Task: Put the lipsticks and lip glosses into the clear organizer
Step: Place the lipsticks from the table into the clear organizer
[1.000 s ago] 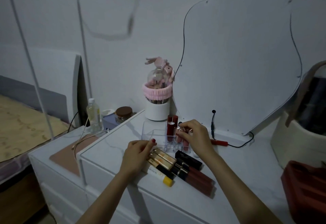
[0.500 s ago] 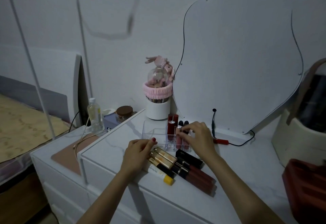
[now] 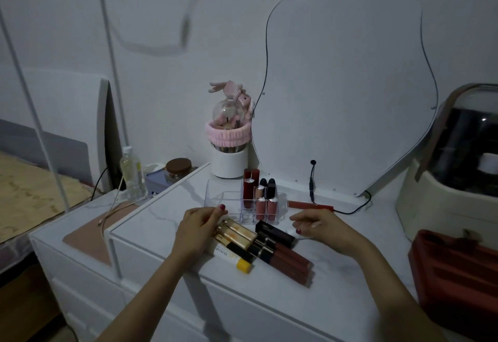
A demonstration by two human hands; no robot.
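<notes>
- Nearest us, our two bare forearms reach up from the bottom edge over the white dresser top point(image 3: 336, 274).
- A row of lip glosses point(image 3: 272, 250) lies flat near the front edge, side by side and touching – gold-capped tubes on the left, dark red tubes on the right, and a white tube with a yellow cap point(image 3: 233, 256) closest to the edge.
- Our left hand point(image 3: 198, 227) rests on the gold-capped ends of that row; its fingers are curled down over them, thumb raised with a red nail, though we cannot tell if it truly grips one.
- Our right hand point(image 3: 324, 227) hovers just right of the row, fingers loosely bent and held close together, pinching nothing we can see.
- Just beyond the hands stands the clear organizer point(image 3: 215, 200); its right compartments hold upright lipsticks point(image 3: 265, 198) – a tall dark red one at the back left, two black-capped ones, two pinkish ones in front. Its left part shows nothing in it.
- To the organizer's right a thin red tube point(image 3: 310, 205) lies flat, beside a black cable point(image 3: 350, 211).
- Farther back: a white cup with a pink band point(image 3: 229, 153) and a curvy mirror point(image 3: 345, 85) against the wall.
- At the right, a red box point(image 3: 455, 279) and a cream case point(image 3: 442, 207).
</notes>
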